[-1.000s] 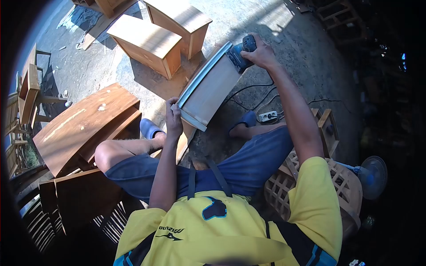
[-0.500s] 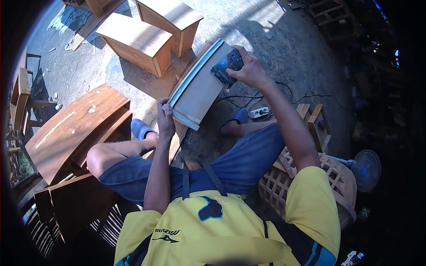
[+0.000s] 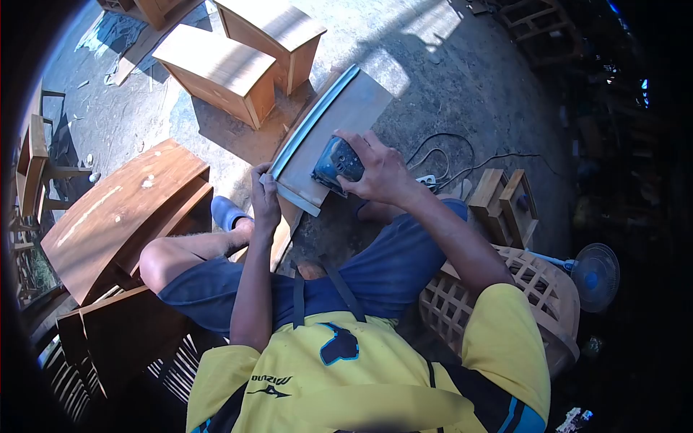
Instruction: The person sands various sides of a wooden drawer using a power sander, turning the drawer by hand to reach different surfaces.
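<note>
A wooden drawer (image 3: 368,97) with a pale curved edge lies tilted in front of my legs. My left hand (image 3: 266,193) grips its near left corner, fingers closed around the edge. In my right hand (image 3: 379,167) is a blue-black electric sander (image 3: 338,166), its pad resting on the drawer's flat side near the lower end. The fingers wrap over the sander's top. The underside of the sander is hidden.
Two wooden cabinets (image 3: 216,65) stand ahead on the concrete floor. A large curved brown wooden piece (image 3: 126,209) is at my left. To the right are a power cable (image 3: 473,151), small wooden frames (image 3: 505,206), a lattice wooden piece (image 3: 538,281) and a fan (image 3: 595,278).
My right hand has moved the sander from the drawer's far end down toward its near end. My left hand stays on the corner.
</note>
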{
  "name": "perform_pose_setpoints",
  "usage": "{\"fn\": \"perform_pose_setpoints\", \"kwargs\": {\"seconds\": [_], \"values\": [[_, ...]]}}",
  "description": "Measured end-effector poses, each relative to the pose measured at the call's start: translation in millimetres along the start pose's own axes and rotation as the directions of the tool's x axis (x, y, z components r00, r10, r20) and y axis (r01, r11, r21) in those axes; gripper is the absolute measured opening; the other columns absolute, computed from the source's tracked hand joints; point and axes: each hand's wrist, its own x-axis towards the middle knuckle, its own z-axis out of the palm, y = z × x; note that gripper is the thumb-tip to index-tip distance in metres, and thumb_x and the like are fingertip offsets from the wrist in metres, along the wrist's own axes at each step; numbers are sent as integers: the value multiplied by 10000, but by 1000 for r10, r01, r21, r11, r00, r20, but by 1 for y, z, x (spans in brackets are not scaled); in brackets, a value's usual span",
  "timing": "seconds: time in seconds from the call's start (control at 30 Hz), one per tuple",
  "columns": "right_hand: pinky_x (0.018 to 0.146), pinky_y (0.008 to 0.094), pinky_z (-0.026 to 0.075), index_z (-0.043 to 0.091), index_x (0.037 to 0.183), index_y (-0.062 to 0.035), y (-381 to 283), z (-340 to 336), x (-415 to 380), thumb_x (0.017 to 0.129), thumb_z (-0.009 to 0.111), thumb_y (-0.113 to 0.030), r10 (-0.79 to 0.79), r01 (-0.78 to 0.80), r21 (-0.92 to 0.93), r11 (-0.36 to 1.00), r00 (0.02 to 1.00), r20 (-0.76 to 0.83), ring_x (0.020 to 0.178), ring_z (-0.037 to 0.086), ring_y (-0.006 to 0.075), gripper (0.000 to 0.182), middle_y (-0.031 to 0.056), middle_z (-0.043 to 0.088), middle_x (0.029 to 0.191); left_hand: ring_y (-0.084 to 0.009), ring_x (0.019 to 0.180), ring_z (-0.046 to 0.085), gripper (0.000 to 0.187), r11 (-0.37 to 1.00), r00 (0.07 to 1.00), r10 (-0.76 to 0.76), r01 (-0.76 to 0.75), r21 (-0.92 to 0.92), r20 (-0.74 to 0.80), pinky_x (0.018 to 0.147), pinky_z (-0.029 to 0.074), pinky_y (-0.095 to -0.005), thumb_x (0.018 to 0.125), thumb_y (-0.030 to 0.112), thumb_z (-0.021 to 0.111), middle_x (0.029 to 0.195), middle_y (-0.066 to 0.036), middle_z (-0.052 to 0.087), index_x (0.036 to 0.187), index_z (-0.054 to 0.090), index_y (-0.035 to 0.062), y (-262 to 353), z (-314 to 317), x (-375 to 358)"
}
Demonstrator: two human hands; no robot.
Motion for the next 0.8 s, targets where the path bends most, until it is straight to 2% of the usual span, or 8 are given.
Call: {"fn": "perform_pose_setpoints", "kwargs": {"seconds": [0.17, 0.23, 0.3, 0.4, 0.53, 0.63, 0.7, 0.8], "values": [[910, 480, 607, 516, 1480, -213, 114, -32, 55, 787, 885, -315, 173, -168, 40, 985, 944, -282, 992, 755, 390, 792, 182, 727, 1146, -200, 1018, 603, 417, 1000, 1000, -19, 19, -4, -19, 938, 483, -358, 1118, 387, 477, 1127, -115, 641, 1304, 568, 24, 5, -6, 1], [916, 467, 605, 521, 1472, -210, 129, -32, 51, 788, 886, -320, 212, -195, 84, 977, 922, -323, 998, 761, 368, 783, 176, 738, 1142, -198, 1034, 619, 368, 988, 986, -139, 131, 88, 92, 940, 496, -360, 1111, 330, 513, 1132, -117, 667, 1319, 593, 38, 13, -15, 7], [914, 499, 601, 514, 1457, -188, 135, -22, 40, 774, 880, -374, 306, -264, 157, 952, 866, -395, 1012, 756, 392, 797, 209, 740, 1130, -202, 1061, 642, 374, 991, 990, -113, 106, 79, 89, 948, 512, -363, 1095, 286, 557, 1174, -132, 707, 1375, 623, 49, 24, -22, 22], [902, 489, 604, 511, 1461, -155, 92, 11, -3, 774, 896, -298, 210, -119, 218, 969, 860, -465, 1006, 739, 404, 800, 202, 704, 1158, -218, 1168, 662, 465, 954, 908, -295, 261, 151, 298, 1027, 507, -360, 1087, 289, 598, 1293, -153, 724, 1490, 611, 58, 47, -34, 44], [891, 482, 619, 495, 1484, -134, 35, 53, -53, 753, 909, -202, -86, 189, 189, 964, 888, -451, 1107, 697, 418, 843, 183, 611, 1260, -215, 1312, 613, 500, 948, 877, -308, 252, 193, 368, 1147, 438, -353, 1119, 319, 562, 1421, -161, 674, 1555, 564, 75, 49, -49, 63], [1005, 467, 591, 471, 1487, -111, 38, 63, -54, 754, 921, -157, -216, 320, 242, 916, 902, -375, 1169, 679, 409, 862, 201, 617, 1312, -222, 1401, 558, 515, 964, 859, -253, 184, 193, 445, 1198, 388, -359, 1125, 310, 532, 1487, -164, 637, 1584, 531, 77, 49, -60, 73], [954, 488, 610, 489, 1494, -188, 51, 48, -41, 768, 909, -200, -119, 223, 192, 956, 890, -440, 1160, 692, 405, 839, 171, 624, 1293, -220, 1408, 550, 523, 961, 849, -265, 193, 199, 457, 1205, 377, -356, 1122, 297, 528, 1499, -158, 629, 1597, 514, 79, 51, -61, 74], [986, 508, 586, 471, 1518, -192, 113, 27, -3, 791, 909, -292, 125, 7, 272, 962, 877, -465, 1159, 695, 417, 854, 193, 643, 1316, -217, 1410, 542, 538, 955, 829, -288, 213, 206, 480, 1212, 365, -351, 1117, 279, 519, 1514, -146, 616, 1617, 487, 83, 52, -58, 79]]}}
